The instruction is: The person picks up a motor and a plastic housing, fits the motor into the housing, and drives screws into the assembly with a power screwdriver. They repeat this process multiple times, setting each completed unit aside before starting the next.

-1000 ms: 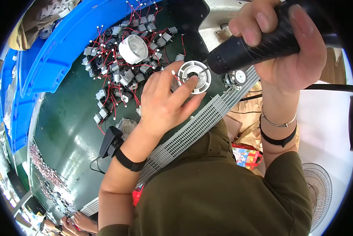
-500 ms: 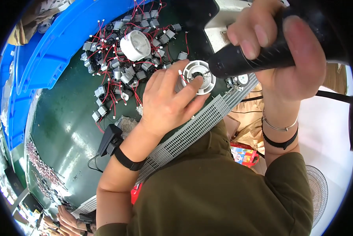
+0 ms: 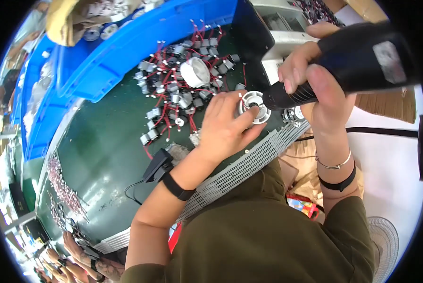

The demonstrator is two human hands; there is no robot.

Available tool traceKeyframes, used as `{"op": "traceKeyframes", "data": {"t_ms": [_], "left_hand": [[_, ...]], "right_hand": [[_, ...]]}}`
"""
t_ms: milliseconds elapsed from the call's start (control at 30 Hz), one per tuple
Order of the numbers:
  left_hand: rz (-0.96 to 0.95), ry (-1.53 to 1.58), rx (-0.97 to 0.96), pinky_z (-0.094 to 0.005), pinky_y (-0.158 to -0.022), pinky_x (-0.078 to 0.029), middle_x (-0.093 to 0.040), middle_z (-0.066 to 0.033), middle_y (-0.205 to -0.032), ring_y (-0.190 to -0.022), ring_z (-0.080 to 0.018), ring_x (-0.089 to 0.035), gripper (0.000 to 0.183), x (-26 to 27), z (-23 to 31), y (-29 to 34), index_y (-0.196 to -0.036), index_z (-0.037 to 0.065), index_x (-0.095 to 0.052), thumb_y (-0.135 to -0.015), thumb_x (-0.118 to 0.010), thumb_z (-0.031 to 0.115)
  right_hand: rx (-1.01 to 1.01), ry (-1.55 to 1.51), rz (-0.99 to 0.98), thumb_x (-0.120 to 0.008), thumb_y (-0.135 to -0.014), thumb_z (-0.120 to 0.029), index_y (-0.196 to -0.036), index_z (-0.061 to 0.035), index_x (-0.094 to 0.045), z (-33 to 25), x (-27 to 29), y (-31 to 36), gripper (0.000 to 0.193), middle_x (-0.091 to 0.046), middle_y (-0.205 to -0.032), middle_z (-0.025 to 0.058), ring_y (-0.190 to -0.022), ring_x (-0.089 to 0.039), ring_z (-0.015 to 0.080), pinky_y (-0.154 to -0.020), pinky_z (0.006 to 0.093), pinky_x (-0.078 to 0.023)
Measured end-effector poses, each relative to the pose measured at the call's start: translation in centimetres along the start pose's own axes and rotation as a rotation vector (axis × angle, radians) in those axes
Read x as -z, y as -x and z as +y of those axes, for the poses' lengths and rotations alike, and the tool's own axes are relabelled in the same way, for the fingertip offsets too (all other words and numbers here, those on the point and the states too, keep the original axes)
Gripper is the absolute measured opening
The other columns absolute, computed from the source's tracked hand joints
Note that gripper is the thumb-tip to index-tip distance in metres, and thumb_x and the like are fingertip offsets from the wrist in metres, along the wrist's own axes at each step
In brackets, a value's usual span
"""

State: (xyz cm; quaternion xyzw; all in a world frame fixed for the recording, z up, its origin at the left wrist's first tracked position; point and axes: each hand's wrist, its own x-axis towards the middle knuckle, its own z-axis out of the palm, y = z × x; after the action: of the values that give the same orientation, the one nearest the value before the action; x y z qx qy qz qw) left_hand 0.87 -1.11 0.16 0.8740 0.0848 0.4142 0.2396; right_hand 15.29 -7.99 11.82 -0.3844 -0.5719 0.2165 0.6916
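My left hand grips a white round plastic housing from its left side, on the green work surface. One fingertip presses into its open middle, where small dark parts and a wire show. My right hand is wrapped round a black electric screwdriver, held slanting. The tool's nose reaches the housing's right edge; its bit is hard to make out. Just right of the housing lies a round metal-and-white part. Beyond my left hand spreads a pile of small grey motors with red wires, and another white housing sits on it.
Blue bins line the far left side. A grey perforated strip runs along the near table edge. A black adapter-like block with a cable lies by my left wrist. Screws or pins and another person's arm are at lower left.
The view has shifted, so the table and pile appear farther right and lower. The screwdriver stays at the housing, with its body angled a little differently. Both hands keep their holds.
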Motion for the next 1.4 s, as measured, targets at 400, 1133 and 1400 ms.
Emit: {"op": "traceKeyframes", "data": {"t_ms": [400,1133,1400], "left_hand": [[0.051,-0.720,0.767,-0.0408,-0.084,-0.049,-0.062,-0.0205,-0.109,-0.097,-0.0342,-0.063,0.058,24.9,-9.0,10.5,-0.127,0.005,-0.049,-0.078,-0.072,0.027],[0.156,0.309,0.785,-0.0281,-0.081,-0.049,-0.064,-0.0144,-0.103,-0.093,-0.0161,-0.062,0.055,14.3,-5.9,-2.9,-0.123,-0.010,-0.049,-0.083,-0.072,0.020],[0.350,0.552,0.774,-0.0291,-0.087,-0.045,-0.061,-0.0132,-0.108,-0.097,-0.0155,-0.058,0.056,14.8,-4.9,0.2,-0.124,-0.007,-0.050,-0.082,-0.072,0.024]], "right_hand": [[-0.036,-0.054,0.056,-0.057,-0.087,-0.002,-0.104,0.0048,-0.050,1.4,1.3,-3.9,0.020,-0.059,-0.082,0.0122,-0.073,-0.057,0.0192,-0.067,0.0278,-0.046],[-0.118,0.721,-0.335,-0.065,-0.077,0.001,-0.103,-0.0066,-0.063,4.5,-4.4,2.0,0.028,-0.060,-0.109,0.0096,-0.094,-0.061,0.0237,-0.080,0.0298,-0.050],[0.049,1.059,-0.719,-0.062,-0.076,-0.002,-0.106,-0.0085,-0.056,9.7,-7.1,1.0,0.031,-0.054,-0.099,0.0087,-0.089,-0.060,0.0274,-0.072,0.0368,-0.052]]}}
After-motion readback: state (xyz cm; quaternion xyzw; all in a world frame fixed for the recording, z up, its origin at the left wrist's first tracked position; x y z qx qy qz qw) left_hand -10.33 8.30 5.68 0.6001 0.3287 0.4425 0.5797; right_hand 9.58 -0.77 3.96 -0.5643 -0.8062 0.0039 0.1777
